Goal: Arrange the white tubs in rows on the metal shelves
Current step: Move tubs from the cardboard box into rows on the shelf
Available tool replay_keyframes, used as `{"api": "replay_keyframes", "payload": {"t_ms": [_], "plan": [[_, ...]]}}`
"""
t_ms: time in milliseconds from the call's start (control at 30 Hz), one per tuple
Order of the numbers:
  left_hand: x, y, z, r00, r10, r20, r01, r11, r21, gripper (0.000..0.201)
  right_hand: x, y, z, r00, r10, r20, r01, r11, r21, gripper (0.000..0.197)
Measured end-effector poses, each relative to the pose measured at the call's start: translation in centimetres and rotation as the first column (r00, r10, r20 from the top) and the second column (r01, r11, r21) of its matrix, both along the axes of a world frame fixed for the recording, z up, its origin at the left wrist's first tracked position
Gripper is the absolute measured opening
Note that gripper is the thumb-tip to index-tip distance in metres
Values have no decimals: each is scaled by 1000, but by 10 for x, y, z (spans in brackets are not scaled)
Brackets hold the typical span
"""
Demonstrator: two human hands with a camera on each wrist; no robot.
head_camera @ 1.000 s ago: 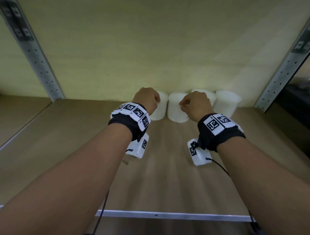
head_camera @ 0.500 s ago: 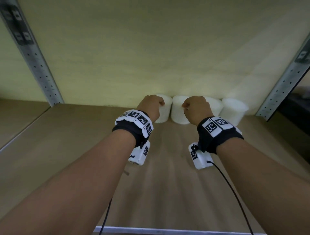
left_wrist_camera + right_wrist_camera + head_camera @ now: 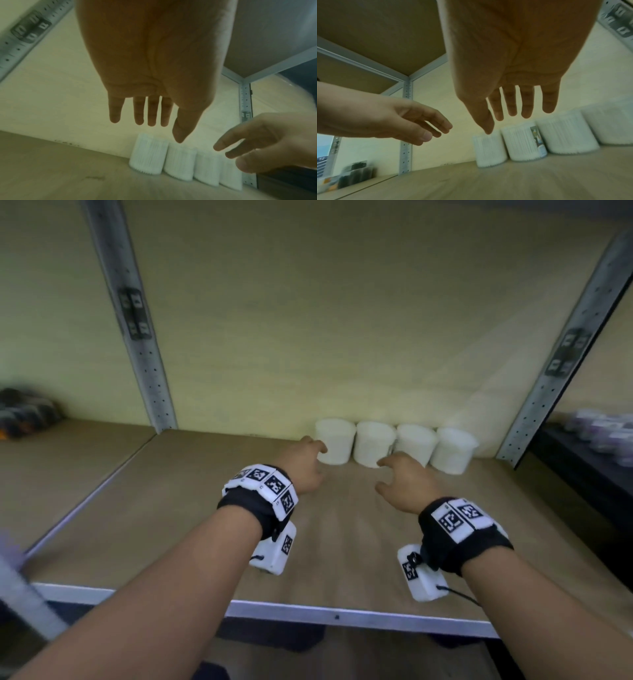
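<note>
Several white tubs stand in one row against the back wall of the shelf (image 3: pixel 178 508), from the leftmost tub (image 3: pixel 335 441) to the rightmost tub (image 3: pixel 452 450). The wrist views show the same row, its leftmost tub (image 3: pixel 148 154) (image 3: pixel 488 150) upright. My left hand (image 3: pixel 305 463) hovers just in front of the leftmost tub, fingers loose, holding nothing (image 3: pixel 145 121). My right hand (image 3: pixel 404 484) hangs in front of the middle tubs, fingers spread and empty (image 3: pixel 513 116). Neither hand touches a tub.
Perforated metal uprights stand at the back left (image 3: pixel 144 364) and back right (image 3: pixel 548 392). The shelf's metal front rail (image 3: pixel 335 616) runs below my wrists. Dark packets (image 3: pixel 24 416) lie on the neighbouring bay to the left, small items (image 3: pixel 603 429) on the right.
Both hands, curled at the tubs before, have let go, drawn back towards me and loosened their fingers. The head view has pulled back and the whole row now shows.
</note>
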State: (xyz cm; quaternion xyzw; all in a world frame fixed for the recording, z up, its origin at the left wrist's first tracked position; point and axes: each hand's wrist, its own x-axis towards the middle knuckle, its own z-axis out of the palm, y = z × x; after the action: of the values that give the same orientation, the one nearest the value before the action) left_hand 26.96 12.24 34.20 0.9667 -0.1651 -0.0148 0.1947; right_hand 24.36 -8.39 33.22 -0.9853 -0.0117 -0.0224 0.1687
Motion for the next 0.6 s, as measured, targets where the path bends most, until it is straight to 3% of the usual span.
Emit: {"api": "replay_keyframes", "payload": {"t_ms": [267,600], "plan": [[-101,-1,15,1000,-26,2,26,999,-24,52,-101,11,5,1000,5,6,-5,1000,20,48],[-191,-18,-3,997,-74,-2,74,997,-20,49,-188,9,-14,999,-34,21,32,998,54,42]]}}
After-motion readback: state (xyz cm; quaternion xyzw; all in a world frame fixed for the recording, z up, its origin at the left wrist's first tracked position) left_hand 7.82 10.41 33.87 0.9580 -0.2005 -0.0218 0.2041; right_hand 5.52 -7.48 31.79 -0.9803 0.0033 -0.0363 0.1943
